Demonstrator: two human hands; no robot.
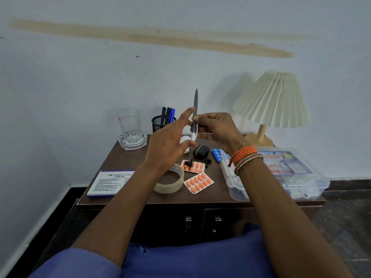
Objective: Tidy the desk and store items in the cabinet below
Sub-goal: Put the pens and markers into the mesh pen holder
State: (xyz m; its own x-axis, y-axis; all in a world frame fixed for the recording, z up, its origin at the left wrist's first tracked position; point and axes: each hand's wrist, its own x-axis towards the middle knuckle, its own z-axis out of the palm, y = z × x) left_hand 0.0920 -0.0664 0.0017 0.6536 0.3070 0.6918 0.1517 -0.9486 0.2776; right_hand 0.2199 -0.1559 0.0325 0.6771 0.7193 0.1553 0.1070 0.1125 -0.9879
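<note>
Pen (195, 109), held upright above the middle of the desk (124, 157), tip up and well clear of everything lying below. The right hand (217, 128) forms the working grip: thumb and fingers pinch the barrel near its lower, white end, which leaves the long upper part free. The left hand (170, 143) is spread, fingers straight, one fingertip touching the barrel beside the pinch; it holds nothing and appears only to steady or turn the pen.

The upright pose probably suits a drop into the mesh pen cup (160, 123), which stands just behind the hands at the back of the desk and already holds several pens.

Still loose on the desk: a tape roll (172, 185), two orange pill strips (198, 182), a blue strip (216, 154), a black earbud case (201, 151) with small black pieces beside it, a stamp-pad box (109, 183) and a glass (129, 125) in a tray. A clear first-aid box (291, 173) and a lamp (273, 99) occupy the right side. The cabinet doors (200, 223) below are shut, so storage is judged not yet begun.
</note>
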